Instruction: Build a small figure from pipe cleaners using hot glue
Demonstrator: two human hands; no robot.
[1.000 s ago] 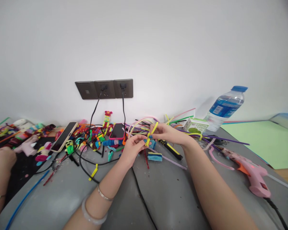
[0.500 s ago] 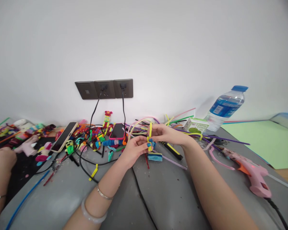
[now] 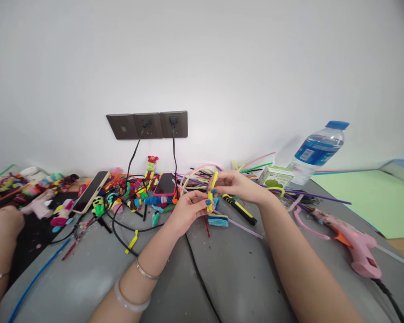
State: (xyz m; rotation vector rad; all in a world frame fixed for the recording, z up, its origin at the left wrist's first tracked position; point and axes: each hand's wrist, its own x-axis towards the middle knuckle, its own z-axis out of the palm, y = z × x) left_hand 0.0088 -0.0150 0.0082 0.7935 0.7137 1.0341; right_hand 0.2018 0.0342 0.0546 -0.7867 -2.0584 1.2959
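A yellow fuzzy strip [image 3: 210, 195] is held over the middle of the grey tabletop [image 3: 235, 278] and is taken here as the hub of a dial, with twelve o'clock set toward the wall [image 3: 256, 67]. From eight o'clock its lower part is pinched between the thumb and fingers of the left hand [image 3: 188, 210]; from between two and three o'clock its upper part is pinched by the right hand [image 3: 237, 186]. So slender a piece is probably best controlled in this way — by two grips set close together, one serving to steady and the other to guide; which role is given to which hand cannot be told. Just beside the hands, between five and six o'clock, a folded blue bundle [image 3: 218, 220] is laid down, and at four o'clock a black-and-yellow tool [image 3: 239, 210], both presumably placed for easy reach. Between three and four, a pink glue gun [image 3: 358, 246] is rested with its grip turned toward the near side, a position suited to the right hand. At two o'clock a water bottle [image 3: 318, 152] is kept near the wall, perhaps to be out of the way. Toward nine, well apart, a co-worker's hand [image 3: 5, 224] is seen — whether anything is held in it cannot be told.
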